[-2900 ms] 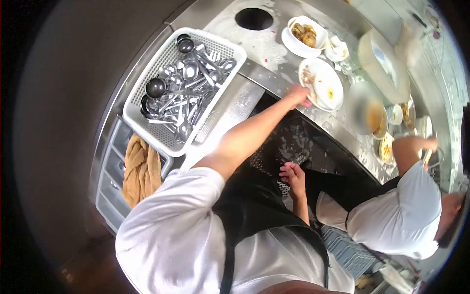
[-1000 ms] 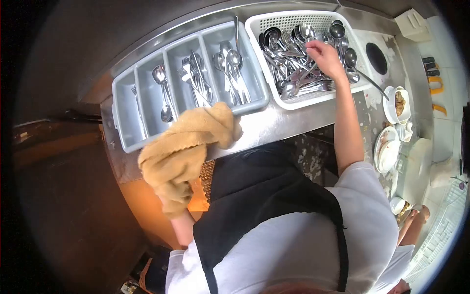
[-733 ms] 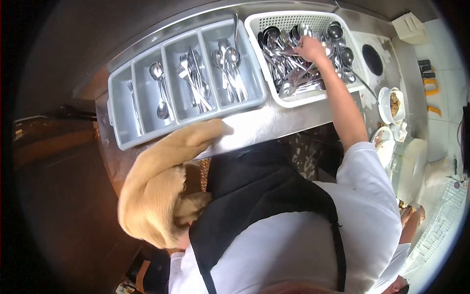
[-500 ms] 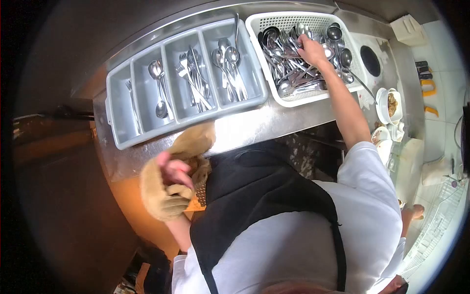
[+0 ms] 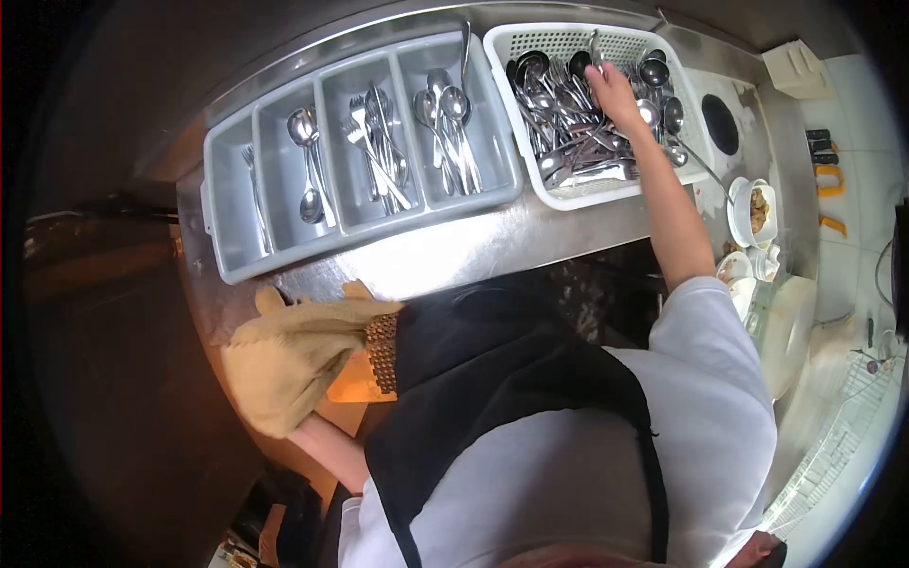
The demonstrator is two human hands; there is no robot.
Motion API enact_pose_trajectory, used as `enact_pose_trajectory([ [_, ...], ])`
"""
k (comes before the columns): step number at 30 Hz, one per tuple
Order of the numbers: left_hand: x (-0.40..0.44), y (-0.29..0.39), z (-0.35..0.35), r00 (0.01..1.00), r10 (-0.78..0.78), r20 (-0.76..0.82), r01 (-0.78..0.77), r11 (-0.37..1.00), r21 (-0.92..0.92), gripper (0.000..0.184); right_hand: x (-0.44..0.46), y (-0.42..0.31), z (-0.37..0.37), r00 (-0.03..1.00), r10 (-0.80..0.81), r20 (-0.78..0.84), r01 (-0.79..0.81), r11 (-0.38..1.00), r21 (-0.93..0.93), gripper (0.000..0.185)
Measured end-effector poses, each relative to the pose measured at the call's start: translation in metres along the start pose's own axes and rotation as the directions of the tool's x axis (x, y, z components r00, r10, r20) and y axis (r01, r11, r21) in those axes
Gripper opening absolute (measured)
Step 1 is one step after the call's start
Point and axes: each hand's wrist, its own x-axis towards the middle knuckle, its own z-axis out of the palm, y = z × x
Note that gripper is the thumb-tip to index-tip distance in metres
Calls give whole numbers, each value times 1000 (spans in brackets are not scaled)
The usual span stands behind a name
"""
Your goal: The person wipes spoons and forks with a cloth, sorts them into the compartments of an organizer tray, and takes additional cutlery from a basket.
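My right hand (image 5: 617, 98) reaches into a white perforated basket (image 5: 504, 90) heaped with mixed cutlery (image 5: 592, 133). Its fingers are closed on a piece of cutlery (image 5: 596, 47) whose metal end points up; whether it is a spoon or a fork I cannot tell. A tan cloth (image 5: 294, 355) covers my left hand, which holds it up at the counter's front edge. The fingers there are hidden under the fabric. Left of the basket is a grey cutlery tray (image 5: 365, 227) with spoons (image 5: 310, 161), forks (image 5: 374, 151) and more spoons (image 5: 445, 133) in separate compartments.
Both containers stand on a steel counter (image 5: 417, 256). A long ladle handle (image 5: 705, 168) sticks out past the basket's right side. Food bowls (image 5: 741, 222) are to the right, beside a round dark opening (image 5: 719, 123). A brown woven basket (image 5: 382, 355) is below the counter edge.
The cloth has spread over my left hand, hiding fingers that showed before, and has shifted left. My right hand has risen slightly, with a piece of cutlery now upright in its fingers.
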Motion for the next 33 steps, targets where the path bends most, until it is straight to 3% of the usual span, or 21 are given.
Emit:
enact_pose_trajectory([
  [2,-4,11,8,997,48,54,-48,999,-13,30,9,-13,6,935,-112,-337,121,993,7,40],
  [3,-8,13,10,997,55,61,-55,998,5,30,19,-13,4,974,62,-219,-8,971,239,34],
  [6,-13,-3,8,1000,-13,1,13,988,154,30,20,-13,-1,999,-25,-33,36,921,387,34],
  [8,-12,-13,6,998,-51,-44,60,975,215,30,8,-52,-16,957,-150,-248,200,961,189,34],
  [10,-10,-8,7,999,-29,-35,36,979,198,30,8,-72,-36,959,-250,-131,243,968,-62,32],
  [11,-8,-4,8,1000,-3,-12,5,985,173,30,5,-83,-41,973,-229,2,226,963,-147,25],
  [14,-2,13,15,995,66,71,-72,995,74,30,15,-31,-27,817,-277,506,501,775,-386,22],
  [15,0,13,16,994,72,78,-78,994,75,30,12,-7,-16,836,-211,507,438,812,-385,31],
  [16,-1,9,13,996,59,63,-65,992,109,30,3,-1,-14,811,-348,470,545,740,-393,37],
  [18,-2,-6,13,1000,-1,14,-2,976,218,30,-13,-22,-13,881,-202,427,392,816,-424,42],
  [21,-5,-32,15,993,-104,-53,116,919,377,30,-22,-50,-10,915,14,404,272,716,-642,43],
  [24,-6,-40,20,988,-144,-48,151,895,419,31,-25,-37,1,952,-122,282,265,789,-554,41],
  [25,-6,-39,22,990,-134,-44,140,896,422,31,-26,-36,4,928,-214,304,352,767,-537,37],
  [28,-1,-18,25,999,-46,8,39,921,387,31,-31,-42,17,936,-130,328,312,738,-598,31],
  [30,-1,0,28,997,33,74,-59,924,377,31,-24,-45,23,940,28,339,234,670,-704,32],
  [33,-5,-9,26,993,15,115,-90,731,676,31,-18,-74,17,912,175,370,172,655,-736,35],
])
